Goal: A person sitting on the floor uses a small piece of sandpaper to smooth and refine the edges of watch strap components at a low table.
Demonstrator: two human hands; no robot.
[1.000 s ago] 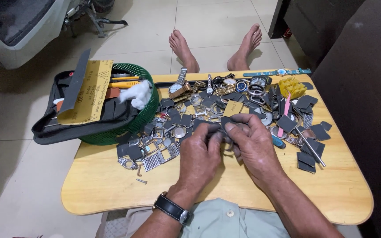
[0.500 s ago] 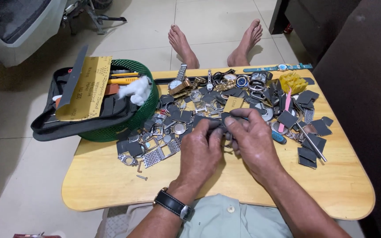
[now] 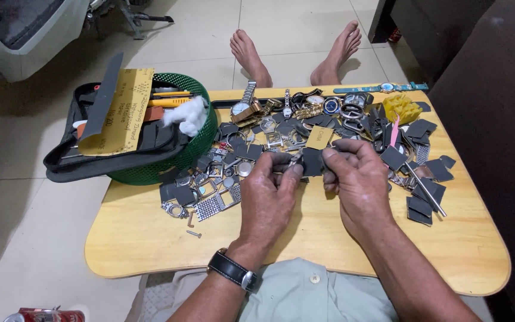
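My left hand (image 3: 269, 194) and my right hand (image 3: 359, 179) meet above the middle of a small wooden table (image 3: 150, 238). Together they pinch a small dark square piece (image 3: 313, 161) with a bit of metal at its left edge. A black-strapped wristwatch (image 3: 233, 271) is on my left wrist. Beyond my fingers lies a heap of watch parts (image 3: 281, 140): several dark squares, metal cases, bracelets and whole watches. A gold-and-silver watch (image 3: 245, 109) lies at the heap's far left.
A green mesh basket (image 3: 195, 152) sits at the table's left with a black tool pouch (image 3: 108, 158), a sheet of yellow sandpaper (image 3: 120, 113) and a white wad (image 3: 187, 114). A yellow block (image 3: 402, 107) is far right. My bare feet (image 3: 251, 56) rest on the tiled floor.
My hands stay together over the same spot, fingers shifting slightly on the dark piece. The view has tilted a little; nothing on the table has moved.
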